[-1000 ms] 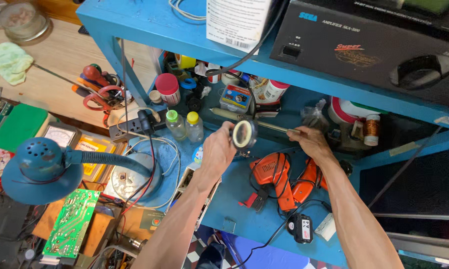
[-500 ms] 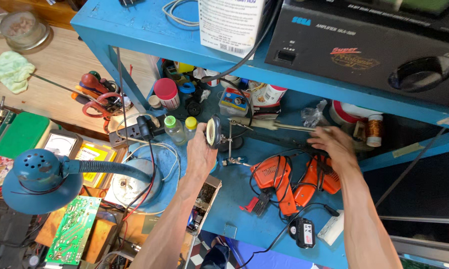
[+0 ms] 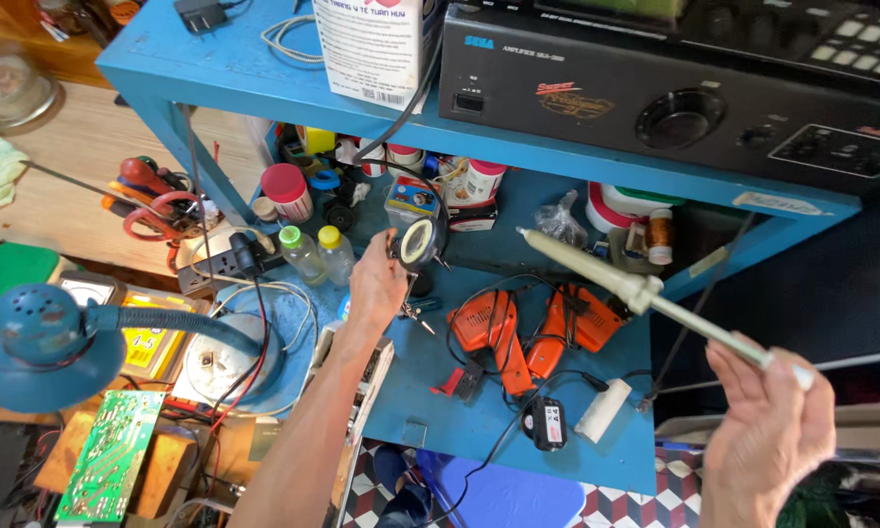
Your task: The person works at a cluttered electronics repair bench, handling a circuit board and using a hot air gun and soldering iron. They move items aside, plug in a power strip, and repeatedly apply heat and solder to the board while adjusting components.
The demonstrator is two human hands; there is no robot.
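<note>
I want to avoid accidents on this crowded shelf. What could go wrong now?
1. The right hand holds the long tool near its far end; its tip could slip and hit the bottles.
2. The left hand lifts the magnifier over tangled black cables, which may snag.

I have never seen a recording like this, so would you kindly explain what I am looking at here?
The single picture comes from a camera worn on a person's head, looking down at their own bare hands; there is no robot. The left hand holds a small round magnifier on a stand over a cluttered blue shelf. The right hand holds a long, pale soldering iron by its handle, lifted clear of the shelf. On the shelf lie orange tools, small bottles and jars. A black amplifier sits above, a blue lamp at the left.
</note>
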